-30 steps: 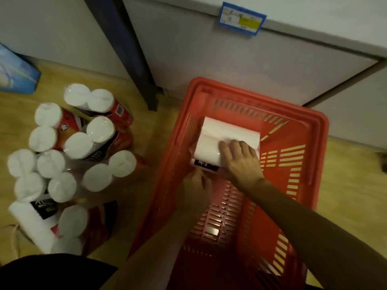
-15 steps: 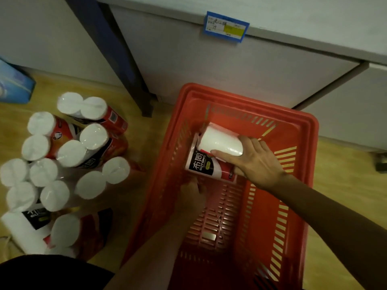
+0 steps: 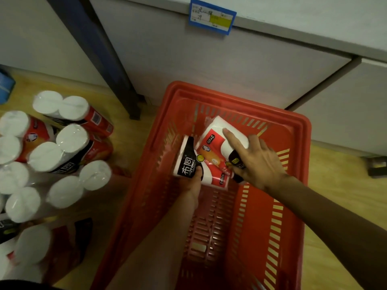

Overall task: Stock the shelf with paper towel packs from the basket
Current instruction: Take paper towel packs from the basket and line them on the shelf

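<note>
A red plastic basket (image 3: 297,130) stands on the wooden floor in front of a grey shelf unit. Inside it, near the far end, I hold a two-roll paper towel pack (image 3: 211,160) in red, white and black wrapping, lifted off the basket's bottom. My left hand (image 3: 193,183) grips its near end from below, thumb on the black label. My right hand (image 3: 253,160) lies over its right side, fingers spread across the wrapping. Several more packs (image 3: 69,141) stand on end on the floor at the left.
The grey shelf (image 3: 314,38) runs across the top, with a blue price tag (image 3: 211,16) on its edge. A dark blue upright post (image 3: 104,59) stands left of the basket. A blue package (image 3: 6,84) lies at the far left edge.
The pack has turned and risen from the basket floor. My left hand has come up and taken hold of its near end, while my right hand stays on its right side.
</note>
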Tool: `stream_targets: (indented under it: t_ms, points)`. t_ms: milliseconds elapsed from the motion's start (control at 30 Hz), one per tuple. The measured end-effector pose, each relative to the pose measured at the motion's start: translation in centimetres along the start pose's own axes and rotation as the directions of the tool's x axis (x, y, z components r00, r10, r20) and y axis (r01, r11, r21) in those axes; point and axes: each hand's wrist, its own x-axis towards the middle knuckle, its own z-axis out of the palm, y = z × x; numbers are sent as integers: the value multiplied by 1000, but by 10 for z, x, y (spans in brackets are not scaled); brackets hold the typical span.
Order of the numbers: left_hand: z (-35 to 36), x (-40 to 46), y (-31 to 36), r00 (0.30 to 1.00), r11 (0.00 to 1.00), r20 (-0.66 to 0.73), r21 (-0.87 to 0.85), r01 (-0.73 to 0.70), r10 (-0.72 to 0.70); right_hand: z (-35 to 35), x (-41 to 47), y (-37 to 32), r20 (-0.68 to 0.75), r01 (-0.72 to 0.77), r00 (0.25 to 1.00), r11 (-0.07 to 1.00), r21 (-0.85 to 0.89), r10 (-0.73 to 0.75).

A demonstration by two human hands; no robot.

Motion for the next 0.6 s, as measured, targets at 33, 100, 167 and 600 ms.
stream_targets:
  t_ms: [33, 100, 167, 600]
  points:
    - [-2, -6, 8, 999, 998, 24, -27, 48, -47, -3, -1, 2, -3, 5, 1000, 1000, 4, -5]
    - [-4, -54, 43, 994, 987, 72, -128, 92, -83, -13, -3, 4, -6, 0, 1000, 1000, 11, 0]
    - [-3, -70, 54, 996, 976, 42, -202, 87, -80, -26, -5, 4, -25, -4, 1000, 1000, 2, 4]
    - [7, -96, 68, 994, 975, -105, -222, 5, -29, -70, -16, 3, -93, -51, 994, 999, 18, 53]
